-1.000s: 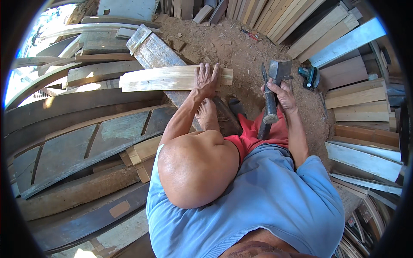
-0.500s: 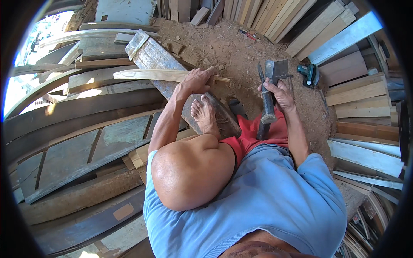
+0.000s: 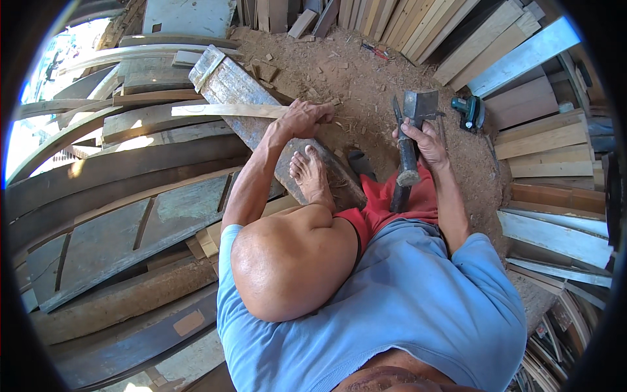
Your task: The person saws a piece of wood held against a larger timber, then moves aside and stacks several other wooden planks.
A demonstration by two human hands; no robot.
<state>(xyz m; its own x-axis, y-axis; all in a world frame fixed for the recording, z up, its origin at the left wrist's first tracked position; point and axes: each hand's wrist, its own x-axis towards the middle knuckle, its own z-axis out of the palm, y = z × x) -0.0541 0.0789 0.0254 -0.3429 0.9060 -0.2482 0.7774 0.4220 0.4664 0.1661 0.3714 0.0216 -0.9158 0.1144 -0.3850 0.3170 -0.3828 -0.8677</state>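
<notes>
My left hand (image 3: 305,119) is closed around one end of a pale, slim wood strip (image 3: 228,110). The strip extends leftward over a worn, thick plank (image 3: 251,98), on which my bare foot (image 3: 309,171) is planted. My right hand (image 3: 424,142) grips a dark metal tool (image 3: 410,153) above my red shorts. It resembles an adze or hatchet, with a broad flat blade (image 3: 421,104) at the far end and a round butt at the near end. A thin pointed dark piece (image 3: 397,111) shows beside it; whether it is separate I cannot tell.
Curved boards and planks (image 3: 130,163) lie stacked at left. More cut boards (image 3: 418,29) lean along the far side and the right. A green power tool (image 3: 468,114) and red-handled pliers (image 3: 375,51) rest on ground strewn with wood chips (image 3: 326,59).
My left hand has turned and shifted slightly right with the wood strip, so the strip's right end no longer shows past my fingers. My right hand and its tool have barely moved.
</notes>
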